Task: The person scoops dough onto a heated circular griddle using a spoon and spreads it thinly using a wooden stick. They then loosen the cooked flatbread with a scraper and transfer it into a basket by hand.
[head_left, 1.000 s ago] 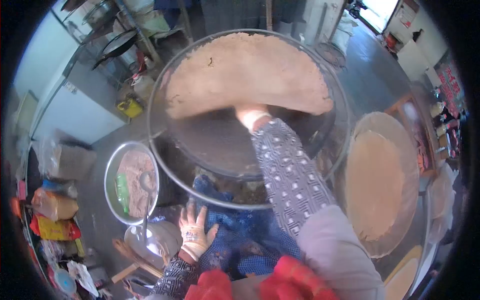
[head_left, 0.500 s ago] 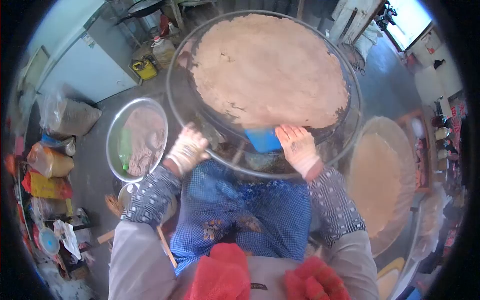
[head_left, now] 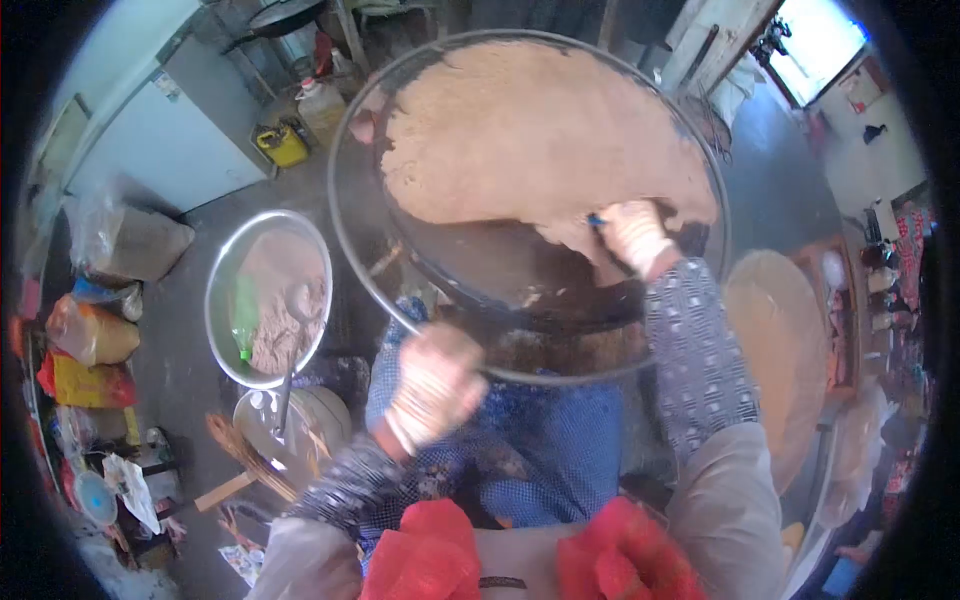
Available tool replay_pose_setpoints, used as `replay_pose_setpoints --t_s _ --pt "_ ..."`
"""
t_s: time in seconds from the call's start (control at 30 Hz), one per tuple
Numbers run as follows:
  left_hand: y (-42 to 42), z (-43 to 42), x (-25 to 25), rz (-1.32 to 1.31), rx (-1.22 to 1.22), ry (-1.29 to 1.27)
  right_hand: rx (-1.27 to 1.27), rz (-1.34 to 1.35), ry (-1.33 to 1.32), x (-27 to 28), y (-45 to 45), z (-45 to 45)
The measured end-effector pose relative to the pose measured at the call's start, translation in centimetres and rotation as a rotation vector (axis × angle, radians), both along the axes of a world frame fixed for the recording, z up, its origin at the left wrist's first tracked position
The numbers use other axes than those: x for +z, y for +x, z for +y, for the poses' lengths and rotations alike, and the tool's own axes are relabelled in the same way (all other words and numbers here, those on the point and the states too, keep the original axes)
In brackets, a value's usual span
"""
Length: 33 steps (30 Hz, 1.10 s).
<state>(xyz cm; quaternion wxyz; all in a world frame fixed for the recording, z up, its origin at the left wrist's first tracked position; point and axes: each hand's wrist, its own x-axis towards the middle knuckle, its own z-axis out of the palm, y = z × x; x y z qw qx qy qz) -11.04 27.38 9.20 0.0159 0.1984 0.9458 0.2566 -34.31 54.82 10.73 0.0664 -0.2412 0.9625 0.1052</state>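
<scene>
A large round griddle (head_left: 500, 262) with a raised metal rim stands in front of me, and a thin brown flatbread (head_left: 530, 130) lies over its far part. The near part of the dark surface is bare. My right hand (head_left: 636, 236), in a pale glove, is closed on a small blue scraper (head_left: 597, 219) at the sheet's ragged near edge, close to the right side. Most of the scraper is hidden by the fingers. My left hand (head_left: 435, 385), also gloved and blurred, hangs over my lap by the near rim, its fingers curled.
To the left stands a metal basin (head_left: 218, 300) with brown batter, a green bottle (head_left: 243, 315) and a ladle (head_left: 285, 395). Below it is a bucket (head_left: 335, 410) beside sticks. A round tray (head_left: 775, 340) of flatbread lies at the right. Bags (head_left: 90, 330) line the far left.
The flatbread's near edge has pulled back, baring dark griddle. My right hand has moved up and right with the blue scraper. My left hand has come off the rim toward my lap and curled.
</scene>
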Motion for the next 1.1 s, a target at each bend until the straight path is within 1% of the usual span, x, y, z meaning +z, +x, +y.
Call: replay_pose_setpoints --t_s 0.07,0.13,0.17,0.2,0.23,0.27,0.3,0.33,0.37,0.4,0.47,0.5,0.57,0.6,0.63,0.67,0.73,0.8,0.87,0.93,0.97,1.07,1.1 --pt "-1.8 -3.5 -2.7 0.477 0.215 -0.012 -0.021 0.041 0.036 0.0 1.2 6.0" --pt "-2.9 -5.9 -5.8 0.490 0.218 -0.203 0.030 0.240 -0.173 0.3 3.4 12.5" --pt "-3.1 -6.8 -7.7 0.350 0.087 -0.326 0.073 0.410 -0.265 0.0 4.6 16.0" --pt "-3.0 -6.1 -8.3 0.357 0.030 -0.287 0.113 0.580 -0.357 -0.9 5.8 20.1" --pt "-2.9 -4.4 -7.3 0.168 -0.021 -0.358 -0.251 0.430 -0.737 -4.2 6.1 27.5" --pt "-2.5 -2.4 -6.4 -0.024 -0.071 -0.430 -0.619 0.253 -1.102 -7.1 6.9 32.9" --pt "-1.2 -1.1 -8.3 0.188 -0.077 -0.283 -0.594 0.342 -1.017 -5.6 9.8 32.1" --pt "-0.4 0.8 -8.0 0.218 -0.101 -0.202 -0.563 0.424 -0.932 -1.9 13.5 29.0" --pt "0.2 2.8 -7.8 0.189 -0.110 -0.163 -0.525 0.506 -0.846 0.1 16.2 26.2" --pt "0.7 4.6 -7.6 0.164 -0.118 -0.124 -0.425 0.438 -0.910 -0.7 17.9 24.9" --pt "1.3 7.9 -7.6 0.146 -0.130 -0.075 0.044 0.492 -0.664 0.9 19.4 18.5" --pt "1.6 9.6 -7.4 0.098 -0.108 -0.076 0.090 0.385 -0.661 1.2 19.7 14.9" --pt "1.8 12.2 -7.8 0.116 -0.080 -0.034 0.210 0.467 -0.569 1.3 19.7 9.3" --pt "1.8 13.1 -7.6 0.134 -0.066 -0.006 0.222 0.448 -0.525 -1.5 18.8 8.7" --pt "1.9 13.5 -7.5 0.140 -0.074 0.019 0.206 0.444 -0.460 -2.6 18.3 7.8" --pt "1.3 13.0 -6.0 0.120 -0.071 0.012 0.198 0.474 -0.450 -3.2 17.5 7.2" --pt "-0.9 10.8 -1.4 0.077 -0.067 -0.006 0.157 0.464 -0.456 -3.2 15.7 6.8" --pt "-3.6 9.3 0.1 0.422 0.260 -0.029 0.081 0.436 -0.462 -2.0 14.2 6.6" --pt "-8.4 7.6 1.6 0.509 0.296 -0.032 0.042 0.440 -0.501 -1.6 13.7 6.7" --pt "-12.3 7.4 2.8 0.427 0.208 -0.213 0.030 0.488 -0.575 -1.6 13.1 7.4" --pt "-13.5 7.6 3.2 0.463 0.128 -0.236 0.059 0.551 -0.625 -1.3 13.0 7.8" --pt "-16.8 8.6 3.7 0.312 0.006 -0.430 0.053 0.577 -0.683 1.2 15.0 8.7" --pt "-17.7 8.8 4.0 0.489 0.018 -0.371 0.088 0.542 -0.683 1.0 15.5 9.2"
